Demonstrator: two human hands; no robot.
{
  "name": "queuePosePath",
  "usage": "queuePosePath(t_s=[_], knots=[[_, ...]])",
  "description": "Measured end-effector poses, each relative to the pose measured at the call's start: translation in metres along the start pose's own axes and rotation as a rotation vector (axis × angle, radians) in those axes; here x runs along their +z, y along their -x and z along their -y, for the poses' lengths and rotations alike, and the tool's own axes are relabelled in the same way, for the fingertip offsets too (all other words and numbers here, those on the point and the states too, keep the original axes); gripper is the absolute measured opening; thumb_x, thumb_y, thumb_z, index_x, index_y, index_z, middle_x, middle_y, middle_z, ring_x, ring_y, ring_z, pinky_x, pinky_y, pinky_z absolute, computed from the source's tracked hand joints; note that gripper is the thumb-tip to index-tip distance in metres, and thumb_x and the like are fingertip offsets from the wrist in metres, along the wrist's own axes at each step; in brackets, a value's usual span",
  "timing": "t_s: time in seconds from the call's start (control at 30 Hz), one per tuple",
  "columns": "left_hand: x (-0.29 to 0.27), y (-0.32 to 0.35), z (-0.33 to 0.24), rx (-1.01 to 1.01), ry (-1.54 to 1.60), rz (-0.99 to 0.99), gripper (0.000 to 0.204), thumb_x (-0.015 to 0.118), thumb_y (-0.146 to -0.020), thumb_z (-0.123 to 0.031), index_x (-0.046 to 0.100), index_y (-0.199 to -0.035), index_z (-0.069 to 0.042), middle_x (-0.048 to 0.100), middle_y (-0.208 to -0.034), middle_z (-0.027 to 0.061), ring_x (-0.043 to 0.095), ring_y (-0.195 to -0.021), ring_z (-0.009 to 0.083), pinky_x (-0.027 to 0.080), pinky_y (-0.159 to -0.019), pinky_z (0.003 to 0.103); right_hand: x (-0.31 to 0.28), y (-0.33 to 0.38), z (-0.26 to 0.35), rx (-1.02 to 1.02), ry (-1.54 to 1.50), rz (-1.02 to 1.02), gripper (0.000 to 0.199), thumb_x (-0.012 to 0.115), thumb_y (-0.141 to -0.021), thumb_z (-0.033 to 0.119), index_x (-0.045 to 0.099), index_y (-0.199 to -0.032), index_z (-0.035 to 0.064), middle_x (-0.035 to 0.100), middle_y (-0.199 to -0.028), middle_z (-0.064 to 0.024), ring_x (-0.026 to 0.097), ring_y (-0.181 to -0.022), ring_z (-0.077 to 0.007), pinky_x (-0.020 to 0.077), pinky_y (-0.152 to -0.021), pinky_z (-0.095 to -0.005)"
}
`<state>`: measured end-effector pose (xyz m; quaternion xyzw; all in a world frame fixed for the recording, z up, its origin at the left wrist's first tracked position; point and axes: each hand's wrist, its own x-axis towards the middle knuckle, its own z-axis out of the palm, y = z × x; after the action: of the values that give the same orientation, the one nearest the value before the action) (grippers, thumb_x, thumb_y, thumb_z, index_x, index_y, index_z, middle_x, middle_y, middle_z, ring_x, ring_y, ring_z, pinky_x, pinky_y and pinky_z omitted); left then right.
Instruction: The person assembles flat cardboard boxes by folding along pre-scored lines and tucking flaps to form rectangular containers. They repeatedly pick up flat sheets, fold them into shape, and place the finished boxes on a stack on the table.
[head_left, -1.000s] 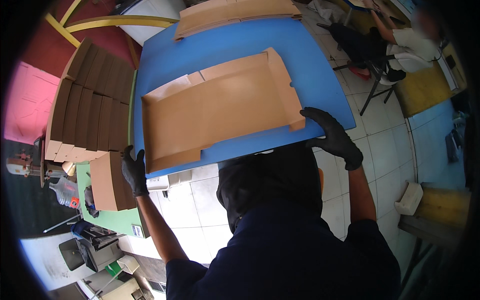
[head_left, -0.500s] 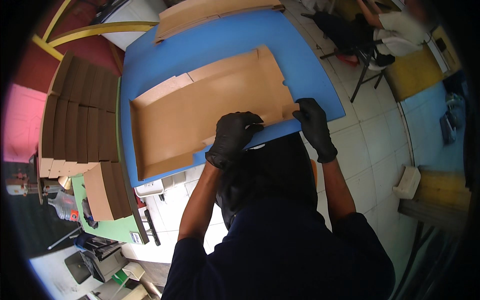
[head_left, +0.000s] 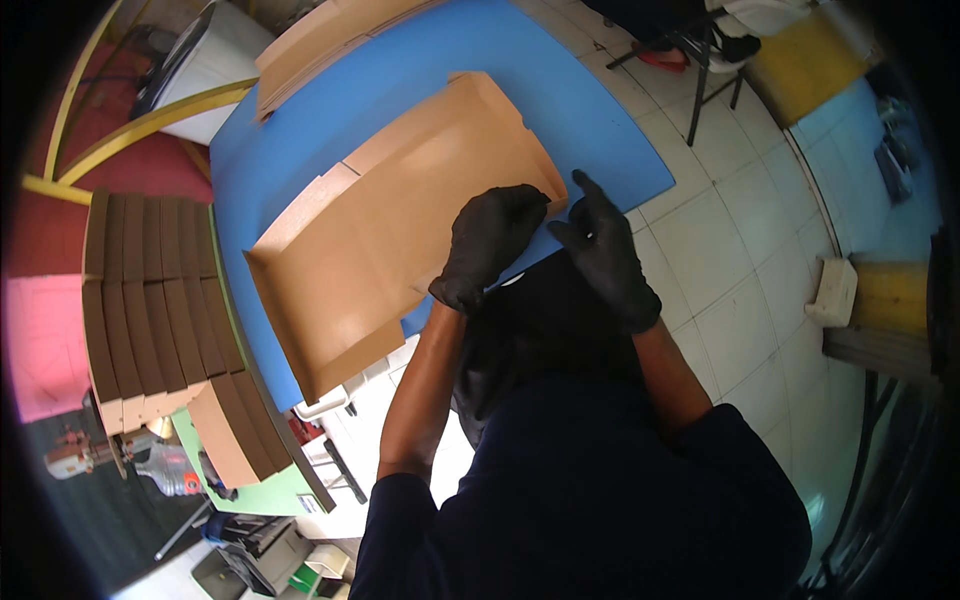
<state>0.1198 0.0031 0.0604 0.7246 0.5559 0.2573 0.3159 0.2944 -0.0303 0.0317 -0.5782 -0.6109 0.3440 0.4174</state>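
A shallow brown cardboard box (head_left: pixel 390 205) with partly raised sides lies at a slant on a blue tabletop (head_left: pixel 600 130). My left hand (head_left: pixel 492 238), in a black glove, is closed at the box's near right corner. Its fingertips seem to pinch the near side there, though the glove hides the exact grip. Just right of that corner, my right hand (head_left: pixel 608 250), also black-gloved, holds nothing. Its thumb and forefinger are spread apart, and it is clear of the cardboard.
Flat brown cardboard (head_left: pixel 330 45) lies at the table's far edge. Stacked folded boxes (head_left: pixel 160 300) stand at left, with more on a green table (head_left: pixel 250 490) next to a clear plastic jug (head_left: pixel 168 470). A folding chair (head_left: pixel 705 75) and a seated person's legs are at far right.
My right hand has let go of the box's right corner and turned inward, opening. My left hand has moved right along the near side to that corner. The view has shifted.
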Motion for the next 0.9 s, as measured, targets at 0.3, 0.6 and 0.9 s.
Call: queuePosePath(t_s=[0.3,0.6,0.9], knots=[[0.006,-0.054,0.000,-0.077,0.142,0.423,0.040,0.071,-0.089,-0.040,0.078,-0.089,0.000,0.070,-0.075,0.0132,0.066,-0.072,0.0245,0.051,-0.073,0.038,0.024,0.008,-0.013,0.065,-0.213,-0.272,0.054,0.079,-0.091,0.015,0.060,-0.138,-0.0025,0.067,-0.088,-0.0036,0.058,-0.070,-0.0089,0.0505,-0.068,-0.0258],[0.010,-0.066,-0.006,0.109,0.070,0.334,0.030,0.070,-0.088,-0.029,0.076,-0.094,0.000,0.074,-0.087,0.0156,0.069,-0.080,0.0303,0.053,-0.077,0.039,0.013,0.021,-0.001,0.500,-0.966,-0.415,0.041,0.076,-0.088,0.007,0.066,-0.127,0.0040,0.058,-0.075,0.0036,0.047,-0.058,-0.0030,0.0349,-0.051,-0.0209],[0.018,-0.062,-0.001,0.021,0.066,0.271,0.027,0.064,-0.094,-0.022,0.071,-0.097,0.004,0.069,-0.086,0.0210,0.068,-0.081,0.0325,0.052,-0.079,0.042,0.013,0.016,-0.002,0.473,-0.988,-0.417,0.037,0.077,-0.087,0.006,0.066,-0.123,0.0032,0.060,-0.074,0.0033,0.051,-0.059,-0.0041,0.0393,-0.054,-0.0211]])
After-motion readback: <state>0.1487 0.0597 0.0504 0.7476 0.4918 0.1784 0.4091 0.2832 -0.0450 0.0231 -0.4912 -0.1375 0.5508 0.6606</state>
